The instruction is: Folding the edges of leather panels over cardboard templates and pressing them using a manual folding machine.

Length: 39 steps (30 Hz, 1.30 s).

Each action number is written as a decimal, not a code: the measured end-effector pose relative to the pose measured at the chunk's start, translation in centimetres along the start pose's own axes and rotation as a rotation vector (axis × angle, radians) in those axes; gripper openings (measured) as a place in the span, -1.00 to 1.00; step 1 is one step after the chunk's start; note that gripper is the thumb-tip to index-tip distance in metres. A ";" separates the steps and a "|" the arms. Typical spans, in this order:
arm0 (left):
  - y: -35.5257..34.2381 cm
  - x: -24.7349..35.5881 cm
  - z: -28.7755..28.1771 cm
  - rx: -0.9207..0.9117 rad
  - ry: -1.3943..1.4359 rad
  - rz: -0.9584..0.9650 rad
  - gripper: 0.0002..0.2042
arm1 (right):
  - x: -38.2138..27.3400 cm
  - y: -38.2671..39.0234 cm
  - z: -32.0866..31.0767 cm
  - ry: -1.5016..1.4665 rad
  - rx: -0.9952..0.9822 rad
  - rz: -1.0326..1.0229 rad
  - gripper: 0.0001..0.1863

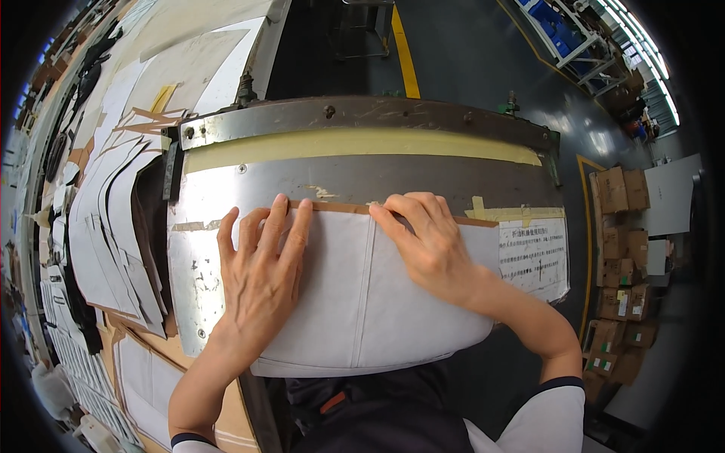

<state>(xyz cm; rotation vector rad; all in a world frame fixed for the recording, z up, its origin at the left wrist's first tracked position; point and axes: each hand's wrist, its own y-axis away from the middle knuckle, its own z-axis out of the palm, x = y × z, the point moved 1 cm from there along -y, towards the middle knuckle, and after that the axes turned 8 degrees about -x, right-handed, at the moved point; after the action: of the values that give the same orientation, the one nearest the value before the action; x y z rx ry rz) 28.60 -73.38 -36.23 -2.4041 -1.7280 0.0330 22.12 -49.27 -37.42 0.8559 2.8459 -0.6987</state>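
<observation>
A pale grey-white sewn panel [332, 302], apparently leather or coated fabric, lies over the steel plate of a machine [198, 257] in front of me. A seam runs down its middle, and a narrow brown strip [340, 207] shows along its far edge. My left hand [264, 257] rests flat on the panel's left part, fingers spread, their tips at the brown edge. Right of the seam, my right hand [430, 241] has its fingers curled, thumb and forefinger closed together on the far edge. The panel's near edge hangs toward my lap.
Beyond the plate runs a dark metal bar [362, 113] with yellow tape before it. A printed sheet [534, 257] is taped at the right. Stacked white panels [113, 226] lie on the left table. Cardboard boxes [623, 189] stand at the right.
</observation>
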 end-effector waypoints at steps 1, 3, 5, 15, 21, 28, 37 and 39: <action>-0.2 0.2 0.0 -0.021 -0.066 0.021 -0.41 | 0.1 0.2 -0.1 0.009 0.000 0.002 -0.59; -0.8 0.6 -0.1 -0.042 -0.131 0.050 -0.40 | 0.3 0.5 -0.5 0.020 0.001 0.011 -0.59; -1.7 1.4 -0.2 0.001 -0.070 0.109 -0.41 | 0.2 0.4 -0.6 0.018 -0.014 0.005 -0.59; -2.8 3.2 0.9 0.001 0.055 0.148 -0.40 | 0.5 1.1 0.0 0.018 0.004 0.027 -0.51; -2.6 3.7 -1.7 -0.031 0.003 0.068 -0.39 | -0.2 -0.7 -1.0 -0.134 0.016 0.042 -0.59; -2.8 3.6 0.0 -0.012 0.027 0.141 -0.45 | 0.9 0.6 -0.1 -0.139 0.029 0.087 -0.61; -2.1 3.4 0.2 -0.001 0.093 0.144 -0.52 | 0.7 0.8 -0.1 -0.128 0.048 0.085 -0.60; -2.1 3.3 0.3 0.018 0.107 0.140 -0.54 | 0.8 0.8 -0.1 -0.127 0.040 0.091 -0.58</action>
<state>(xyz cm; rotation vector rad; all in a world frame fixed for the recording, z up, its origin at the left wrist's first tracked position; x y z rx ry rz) 27.66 -69.59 -35.90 -2.4613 -1.5064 -0.0601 21.89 -48.28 -37.80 0.9056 2.6722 -0.7717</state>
